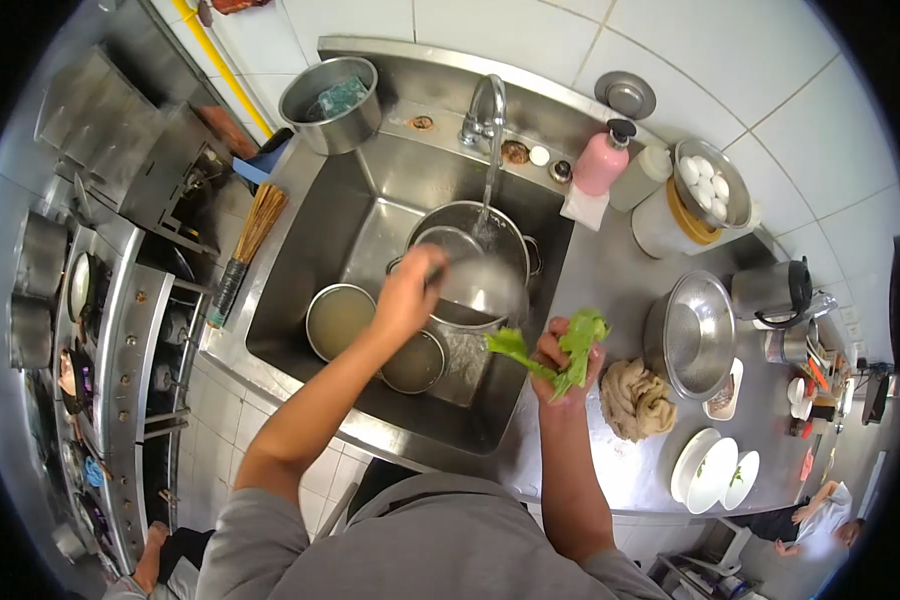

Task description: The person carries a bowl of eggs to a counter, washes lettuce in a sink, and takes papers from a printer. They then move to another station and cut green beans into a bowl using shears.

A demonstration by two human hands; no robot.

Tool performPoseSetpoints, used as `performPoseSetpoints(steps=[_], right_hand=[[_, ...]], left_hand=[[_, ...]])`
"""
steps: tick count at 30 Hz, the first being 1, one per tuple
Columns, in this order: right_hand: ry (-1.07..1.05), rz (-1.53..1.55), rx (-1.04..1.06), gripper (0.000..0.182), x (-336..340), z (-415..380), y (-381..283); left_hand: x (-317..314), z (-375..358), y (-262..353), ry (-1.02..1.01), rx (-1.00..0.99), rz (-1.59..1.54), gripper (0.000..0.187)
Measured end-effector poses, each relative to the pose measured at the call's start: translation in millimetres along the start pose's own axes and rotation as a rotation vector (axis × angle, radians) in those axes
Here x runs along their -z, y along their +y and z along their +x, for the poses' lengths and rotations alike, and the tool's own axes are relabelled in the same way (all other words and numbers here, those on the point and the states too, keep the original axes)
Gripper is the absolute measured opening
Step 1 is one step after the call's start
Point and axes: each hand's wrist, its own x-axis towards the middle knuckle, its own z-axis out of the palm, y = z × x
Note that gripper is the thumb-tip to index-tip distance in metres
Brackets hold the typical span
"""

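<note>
Right grip (550, 352) curled around green leaves (582, 345); left grip (407, 300) closed on a dark, blurred handle (435, 277).
The leaves spill past the fingers at the sink's (380, 225) right edge, beside the desk (610, 290); the left forearm slants across the sink, hand over the steel pot (518, 250) beneath the tap (496, 112).

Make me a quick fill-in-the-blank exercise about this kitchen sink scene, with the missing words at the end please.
1. The camera wearer's ____ hand grips green leaves.
2. Water runs from the ____ into the large pot.
3. The pump bottle beside the sink is coloured ____.
4. The metal bowl to the right of the pump bottle holds several white ____.

Missing words: right; faucet; pink; eggs.
</note>
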Motion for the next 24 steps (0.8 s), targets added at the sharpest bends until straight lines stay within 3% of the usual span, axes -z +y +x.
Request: performPoseSetpoints(steps=[1, 2, 3, 4, 6, 7, 11, 15, 17, 24], right_hand=[[-0.079, 0.011, -0.011, 0.033, 5.2, 8.8, -7.2], [-0.16, 0.021, -0.024, 0.049, 4.0, 18.8, -11.6], [-0.074, -0.009, 0.079, 0.045, -6.3, 28.4, -11.4], [-0.091, -0.019, 0.071, 0.045, -15.0, 37.8, -12.6], [-0.029, -0.163, 0.193, 0.024, -30.7, 56.4, -16.5], [-0.09, -0.136, 0.218, 0.028, -30.2, 67.5, -19.1], [-0.083, -0.175, 0.274, 0.029, -37.7, 87.3, -28.0], [-0.106, -0.163, 0.291, 0.032, -30.4, 97.3, -38.0], [-0.087, -0.175, 0.291, 0.031, -26.6, 98.4, -37.4], [0.021, -0.193, 0.285, 0.027, -16.3, 91.1, -23.6]], left_hand=[[-2.7, 15.7, -8.8, 0.015, -0.01, 0.0, 0.024], [-11.3, 31.2, -28.3, 0.035, 0.204, -0.14, 0.029], [-18.8, 42.8, -43.3, 0.054, 0.416, -0.284, 0.034], [-23.0, 52.4, -49.2, 0.07, 0.402, -0.288, 0.034], [-35.2, 70.2, -57.2, -0.031, 0.811, -0.673, 0.043], [-44.8, 72.8, -58.0, 0.002, 0.854, -0.759, 0.046], [-58.5, 73.8, -50.2, -0.141, 0.844, -0.774, 0.048], [-57.3, 79.1, -52.1, -0.117, 0.836, -0.751, 0.052], [-56.9, 82.9, -62.0, 0.01, 0.727, -0.683, 0.054], [-58.9, 82.8, -58.4, -0.075, 0.698, -0.588, 0.054]])
